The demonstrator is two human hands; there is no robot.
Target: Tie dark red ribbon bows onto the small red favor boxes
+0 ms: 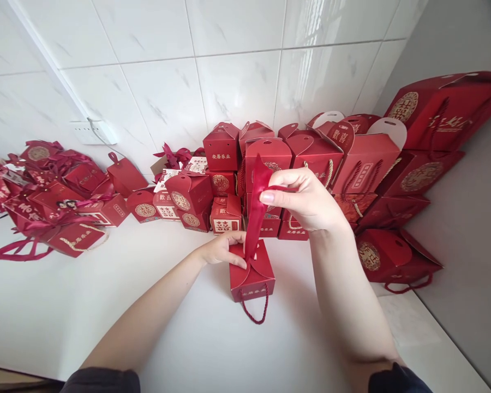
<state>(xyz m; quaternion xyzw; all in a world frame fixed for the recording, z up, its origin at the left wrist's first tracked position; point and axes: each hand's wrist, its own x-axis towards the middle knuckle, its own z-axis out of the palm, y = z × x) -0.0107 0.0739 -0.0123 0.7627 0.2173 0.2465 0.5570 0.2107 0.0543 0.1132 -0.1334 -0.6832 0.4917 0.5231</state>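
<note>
Box (pixel 252 288), red card w/ gold characters on the near face: upright on white tabletop (pixel 180 338), just twd 6 o'clock of the view's ctr. Curved flaps (pixel 263 262) folded over its top; cord handle (pixel 266 307) hanging in a loop at 6 o'clock, onto the tabletop.

Ribbon (pixel 252 232), deep red w/ a sheen: rising taut-looking from btwn the flaps twd 12 o'clock, free tip above the grip.

R hand (pixel 309 199), at 1 o'clock of the box: pinching the ribbon btwn thumb & fingers, clear of the card. L hand (pixel 221 250), at 10 o'clock: thumb & fingers on the box top, beside the ribbon's base; pinching or merely pressing, can't tell.

Handling (judged): box prob. light, stiff at the folded edges, yet easily dented mid-panel; best steadied at top edges or opp. side walls, w/o squeezing. Ribbon prob. soft, limp & rather slippery; best taken near the tip w/ flat finger pads, w/ counter-pressure on the card lest the whole box lift.

Surroundings: stacked boxes (pixel 223 144) at 12 o'clock, well behind; large boxes (pixel 417 174) piled at 2 o'clock; ribboned boxes (pixel 76 234) heaped at 10 o'clock; tiled wall (pixel 237 82) beyond.
</note>
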